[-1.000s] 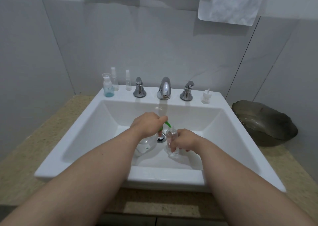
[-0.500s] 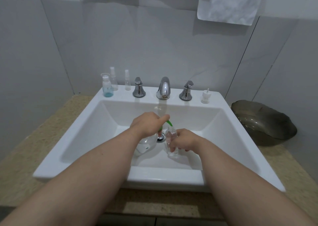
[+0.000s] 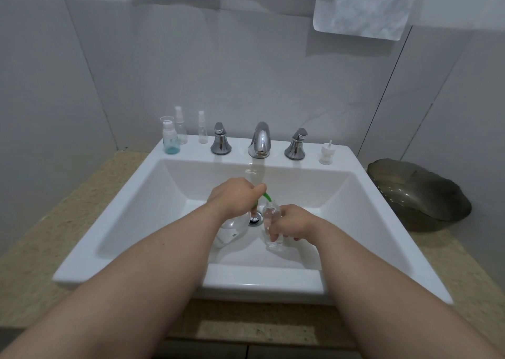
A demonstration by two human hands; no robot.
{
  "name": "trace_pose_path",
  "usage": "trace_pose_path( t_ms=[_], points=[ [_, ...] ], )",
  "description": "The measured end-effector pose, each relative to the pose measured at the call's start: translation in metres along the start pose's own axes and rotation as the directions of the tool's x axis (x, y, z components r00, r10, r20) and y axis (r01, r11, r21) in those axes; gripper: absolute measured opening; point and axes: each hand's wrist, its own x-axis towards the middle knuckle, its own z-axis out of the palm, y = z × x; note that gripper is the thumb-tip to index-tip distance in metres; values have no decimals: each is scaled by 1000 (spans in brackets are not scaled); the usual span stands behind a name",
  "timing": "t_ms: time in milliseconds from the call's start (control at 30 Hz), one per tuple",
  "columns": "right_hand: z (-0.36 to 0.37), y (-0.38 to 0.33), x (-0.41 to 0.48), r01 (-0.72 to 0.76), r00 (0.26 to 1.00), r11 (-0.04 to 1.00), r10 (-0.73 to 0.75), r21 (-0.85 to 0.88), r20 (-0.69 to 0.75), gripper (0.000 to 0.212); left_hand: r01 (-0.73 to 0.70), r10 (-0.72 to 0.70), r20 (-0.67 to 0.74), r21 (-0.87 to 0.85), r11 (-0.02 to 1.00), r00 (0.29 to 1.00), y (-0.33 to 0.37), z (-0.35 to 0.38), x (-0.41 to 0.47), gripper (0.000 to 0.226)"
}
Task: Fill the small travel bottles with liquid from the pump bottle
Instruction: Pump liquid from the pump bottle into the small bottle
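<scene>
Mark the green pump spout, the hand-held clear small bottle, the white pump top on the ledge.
Green pump spout [image 3: 267, 196]: head view, curved tip.
Clear small bottle [image 3: 271, 212]: head view, shoulder.
White pump top [image 3: 326, 153]: head view, body.

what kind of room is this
Probably a bathroom: a white sink with a chrome faucet set in a speckled counter, pale tiled walls, and towels hanging above.

Both forearms bare, reaching forward over the near rim of the sink [image 3: 262, 279], converging above its middle. Left hand [image 3: 235, 194] knuckles up, fingers curled over the top of the pump bottle [image 3: 232, 230], above the sink floor. Right hand [image 3: 291, 223] just beside it, slightly nearer the rim, fingers wrapped round a small bottle [image 3: 271, 216], held upright.
</scene>
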Motion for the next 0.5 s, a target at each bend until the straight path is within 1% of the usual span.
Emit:
trace_pose_path(
  t_ms=[200, 333, 500],
  points=[
    [-1, 1, 0, 3, 1000, 1000, -3, 8, 0, 22, 7, -7, 15, -7, 1000, 1000, 0, -1, 0, 59],
    [0, 0, 0, 5, 1000, 1000, -5, 8, 6, 25, 16, -15, 4, -64, 998, 1000, -3, -1, -2, 68],
    [-1, 1, 0, 5, 1000, 1000, -5, 13, -3, 19, 22, -22, 3, -81, 996, 1000, -3, -2, -2, 75]
  ],
)
